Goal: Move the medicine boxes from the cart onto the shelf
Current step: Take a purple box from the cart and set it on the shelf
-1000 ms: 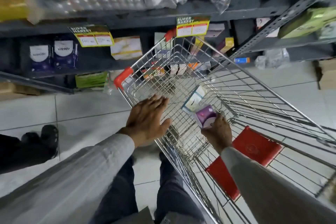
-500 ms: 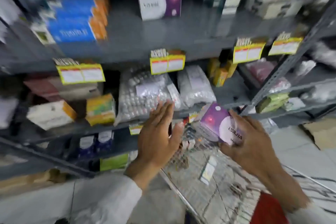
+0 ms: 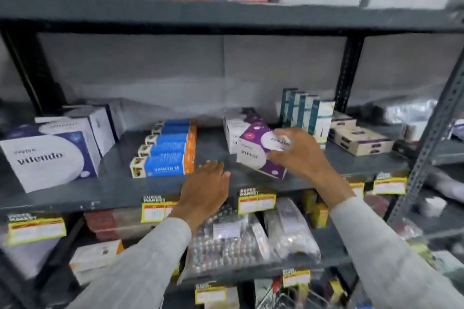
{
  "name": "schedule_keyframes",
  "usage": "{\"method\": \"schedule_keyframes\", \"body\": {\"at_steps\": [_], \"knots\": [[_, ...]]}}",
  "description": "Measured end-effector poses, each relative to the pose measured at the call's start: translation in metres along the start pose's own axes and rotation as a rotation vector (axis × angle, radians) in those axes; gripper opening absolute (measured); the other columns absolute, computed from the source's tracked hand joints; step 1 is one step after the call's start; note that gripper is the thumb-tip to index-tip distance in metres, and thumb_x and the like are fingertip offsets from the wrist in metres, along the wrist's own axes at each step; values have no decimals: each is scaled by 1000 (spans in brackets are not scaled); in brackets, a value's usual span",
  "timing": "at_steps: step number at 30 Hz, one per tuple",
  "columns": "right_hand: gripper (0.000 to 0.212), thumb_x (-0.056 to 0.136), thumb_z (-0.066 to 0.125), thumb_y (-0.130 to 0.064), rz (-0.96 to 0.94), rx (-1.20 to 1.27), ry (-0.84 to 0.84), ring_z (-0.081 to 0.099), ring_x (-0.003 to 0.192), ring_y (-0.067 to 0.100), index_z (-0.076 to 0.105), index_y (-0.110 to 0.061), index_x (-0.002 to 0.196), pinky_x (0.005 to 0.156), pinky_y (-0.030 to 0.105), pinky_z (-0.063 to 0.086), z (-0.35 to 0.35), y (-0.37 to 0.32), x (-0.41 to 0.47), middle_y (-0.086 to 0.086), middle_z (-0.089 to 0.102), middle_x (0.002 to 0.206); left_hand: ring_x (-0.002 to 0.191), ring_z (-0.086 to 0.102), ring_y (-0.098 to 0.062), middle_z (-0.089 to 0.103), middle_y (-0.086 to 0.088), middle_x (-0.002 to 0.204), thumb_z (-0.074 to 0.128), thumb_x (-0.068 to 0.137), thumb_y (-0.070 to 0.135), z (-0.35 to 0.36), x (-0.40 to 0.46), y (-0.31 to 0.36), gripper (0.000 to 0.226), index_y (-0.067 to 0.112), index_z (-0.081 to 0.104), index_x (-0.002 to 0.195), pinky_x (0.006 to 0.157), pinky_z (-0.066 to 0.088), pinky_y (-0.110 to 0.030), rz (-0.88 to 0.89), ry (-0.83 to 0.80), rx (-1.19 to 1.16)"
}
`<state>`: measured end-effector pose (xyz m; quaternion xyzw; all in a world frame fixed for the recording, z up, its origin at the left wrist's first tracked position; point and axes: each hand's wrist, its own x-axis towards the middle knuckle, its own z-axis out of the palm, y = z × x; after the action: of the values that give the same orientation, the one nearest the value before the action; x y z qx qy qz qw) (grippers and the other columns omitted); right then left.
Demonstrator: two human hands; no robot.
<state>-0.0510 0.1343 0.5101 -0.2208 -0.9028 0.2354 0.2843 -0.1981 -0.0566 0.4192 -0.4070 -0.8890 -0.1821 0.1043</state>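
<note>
My right hand (image 3: 302,155) grips a purple and white medicine box (image 3: 258,152) and holds it tilted over the grey middle shelf (image 3: 120,188), in front of a matching purple and white box (image 3: 234,123) that stands further back. My left hand (image 3: 207,188) hovers flat and open at the shelf's front edge, just left of the held box, touching nothing. A corner of the wire cart (image 3: 296,301) shows blurred at the bottom edge.
A row of blue and orange boxes (image 3: 168,148) lies left of the held box; large white and blue boxes (image 3: 50,155) stand at far left. Tall teal boxes (image 3: 306,113) and flat cream boxes (image 3: 361,140) sit right. Bagged blister packs (image 3: 226,241) fill the shelf below.
My right hand lifted the purple box out of the cart and carried it up to the middle shelf. My view swung from the cart to the shelf, and my left hand rose alongside, open.
</note>
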Motion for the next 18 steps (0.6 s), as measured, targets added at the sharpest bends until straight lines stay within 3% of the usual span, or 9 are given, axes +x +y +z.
{"method": "schedule_keyframes", "body": {"at_steps": [4, 10, 16, 18], "knots": [[67, 81, 83, -38, 5, 52, -81, 51, 108, 9, 62, -23, 143, 84, 23, 40, 26, 9, 30, 3, 60, 140, 147, 51, -25, 55, -10, 158, 19, 106, 43, 9, 0, -2, 64, 12, 52, 151, 126, 35, -41, 7, 58, 108], [58, 86, 81, -35, -69, 124, -113, 56, 127, 18, 65, -22, 140, 105, 37, 51, 47, 25, 33, -8, 53, 129, 150, 47, -22, 51, -6, 161, 14, 107, 45, 15, 1, -5, 65, 15, 49, 153, 128, 33, -40, 14, 58, 141], [66, 95, 73, -34, -116, 95, -106, 38, 149, 19, 47, -25, 155, 111, 29, 45, 58, 34, 16, -1, 34, 164, 151, 46, -22, 49, -6, 162, 9, 106, 46, 16, 1, -5, 69, 15, 48, 154, 128, 33, -40, 10, 56, 108], [72, 96, 71, -37, -126, 107, -118, 29, 154, 20, 38, -28, 159, 115, 34, 42, 56, 35, 6, -1, 24, 170, 152, 44, -21, 47, -6, 164, 14, 108, 46, 12, -1, -2, 65, 15, 46, 155, 129, 31, -39, 5, 58, 53]]}}
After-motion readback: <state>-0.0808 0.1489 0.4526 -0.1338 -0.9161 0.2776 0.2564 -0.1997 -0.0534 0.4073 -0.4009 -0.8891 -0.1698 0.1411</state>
